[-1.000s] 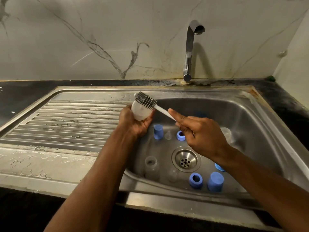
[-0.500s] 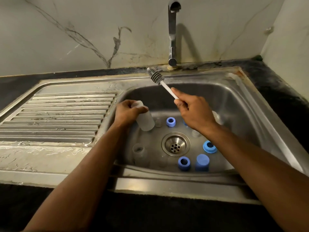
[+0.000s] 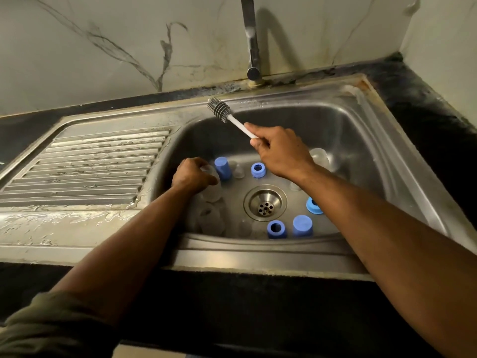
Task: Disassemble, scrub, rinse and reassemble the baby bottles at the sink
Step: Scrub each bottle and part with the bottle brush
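Observation:
My left hand (image 3: 192, 175) grips a clear baby bottle (image 3: 213, 192) low in the steel sink basin (image 3: 361, 140), its base near the floor at the left. My right hand (image 3: 280, 151) holds the white handle of a grey bottle brush (image 3: 220, 109), raised over the basin's back edge. A second clear bottle (image 3: 210, 219) stands at the front left. Blue caps (image 3: 222, 167) (image 3: 302, 225) and blue collar rings (image 3: 258, 170) (image 3: 276, 229) (image 3: 313, 205) stand around the drain (image 3: 265, 205). A clear teat (image 3: 238, 171) sits between the far cap and ring.
The tap (image 3: 251, 37) rises at the back, with no water running. A ribbed draining board (image 3: 85, 166) lies to the left, wet along its front. Another clear piece (image 3: 320, 157) sits at the basin's right behind my right hand. Black counter surrounds the sink.
My left hand has lowered the bottle from the basin's rim to the sink floor. The brush has come off the bottle and moved up toward the back edge.

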